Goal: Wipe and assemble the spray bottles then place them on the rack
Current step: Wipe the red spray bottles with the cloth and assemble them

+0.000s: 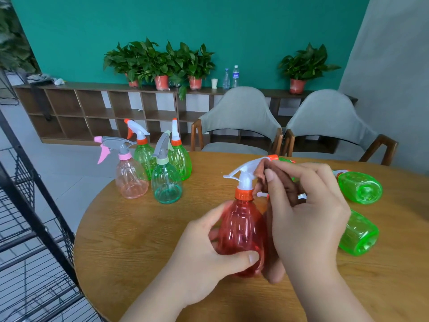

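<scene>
My left hand (204, 249) grips the body of a red spray bottle (241, 231) held upright above the wooden table (139, 240). The bottle has an orange collar and a white trigger head (246, 170). My right hand (304, 214) pinches a brown cloth (290, 189) against the back of the trigger head. Several assembled bottles stand at the table's far left: a pink one (131, 180), a teal one (166, 184) and two green ones (144, 154). Two green bottles lie on their sides at the right (359, 187) (358, 235), partly hidden by my right hand.
A black wire rack (30, 205) stands left of the table. Two grey chairs (241, 122) (332, 126) face the table's far edge. A low wooden shelf (92, 110) with potted plants and water bottles runs along the teal wall.
</scene>
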